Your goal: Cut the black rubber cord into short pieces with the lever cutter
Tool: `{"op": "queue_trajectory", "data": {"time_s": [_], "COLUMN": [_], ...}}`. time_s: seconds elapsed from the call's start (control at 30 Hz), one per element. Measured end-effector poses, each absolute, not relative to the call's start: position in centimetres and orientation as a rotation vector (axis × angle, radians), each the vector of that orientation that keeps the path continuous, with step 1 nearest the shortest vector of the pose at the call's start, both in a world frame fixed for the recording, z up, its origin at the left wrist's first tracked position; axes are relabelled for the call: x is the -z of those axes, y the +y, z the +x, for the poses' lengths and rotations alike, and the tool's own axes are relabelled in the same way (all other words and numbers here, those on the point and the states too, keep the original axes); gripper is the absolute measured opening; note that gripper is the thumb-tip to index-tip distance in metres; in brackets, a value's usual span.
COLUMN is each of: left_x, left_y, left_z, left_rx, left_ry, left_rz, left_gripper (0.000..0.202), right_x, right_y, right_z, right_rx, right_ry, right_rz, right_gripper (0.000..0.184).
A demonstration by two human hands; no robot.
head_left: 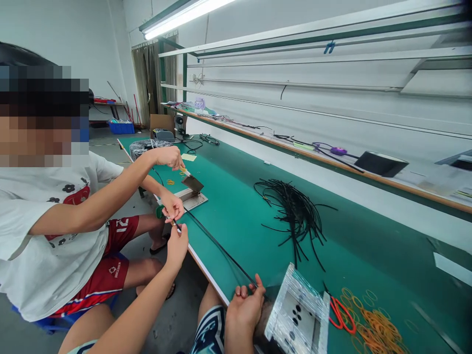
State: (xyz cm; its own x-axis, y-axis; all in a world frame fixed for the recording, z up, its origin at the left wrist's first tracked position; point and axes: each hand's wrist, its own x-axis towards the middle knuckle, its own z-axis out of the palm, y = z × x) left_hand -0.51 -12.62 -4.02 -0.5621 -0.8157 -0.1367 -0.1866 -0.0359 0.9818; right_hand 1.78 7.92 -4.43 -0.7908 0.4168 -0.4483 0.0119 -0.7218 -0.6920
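A long thin black cable (220, 246) stretches slantwise along the table's front edge. My left hand (177, 245) is closed, pinching a dark piece of cable beside the co-worker's lower hand (173, 205). Nearer to me, my right hand (244, 306) is curled palm-up around the cable's near end, its thumb and fingers on it. In the co-worker's upper hand (170, 157) is a scraper (192, 184) with a flat blade, held over a shallow metal tray (198, 201). Right of my right hand stands a plastic-wrapped metal box (295, 314) with round holes.
A pile of black cables (295, 209) lies mid-table. Red-handled scissors (342, 314) and yellow rubber bands (381, 329) are at the right front. A wrapped coil (149, 146) sits at the far end. Above the table's back runs a shelf (258, 135) with loose wires.
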Motion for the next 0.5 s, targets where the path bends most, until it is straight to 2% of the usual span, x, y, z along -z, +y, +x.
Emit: {"op": "queue_trajectory", "data": {"time_s": [0.1, 0.2, 0.33, 0.5], "left_x": [4.3, 3.9, 2.8, 2.7], "left_y": [-12.6, -11.2, -7.1, -1.7], "left_z": [0.1, 0.7, 2.4, 4.9], "left_rx": [1.596, 1.938, 2.336, 2.561], "left_ry": [-1.779, -1.575, -1.449, -1.582], "left_rz": [0.936, 0.81, 0.666, 0.622], "left_gripper": [0.033, 0.043, 0.053, 0.051], "right_x": [4.4, 4.6, 4.7, 3.8], "right_y": [7.9, 7.8, 7.2, 5.8], "right_z": [1.6, 1.7, 3.8, 6.9], "right_rx": [-2.536, -2.561, -2.843, -2.953], "right_ry": [-1.068, -1.106, -1.071, -1.291], "right_rz": [-0.903, -0.96, -1.084, -0.732], "right_gripper": [0.034, 0.034, 0.036, 0.055]}}
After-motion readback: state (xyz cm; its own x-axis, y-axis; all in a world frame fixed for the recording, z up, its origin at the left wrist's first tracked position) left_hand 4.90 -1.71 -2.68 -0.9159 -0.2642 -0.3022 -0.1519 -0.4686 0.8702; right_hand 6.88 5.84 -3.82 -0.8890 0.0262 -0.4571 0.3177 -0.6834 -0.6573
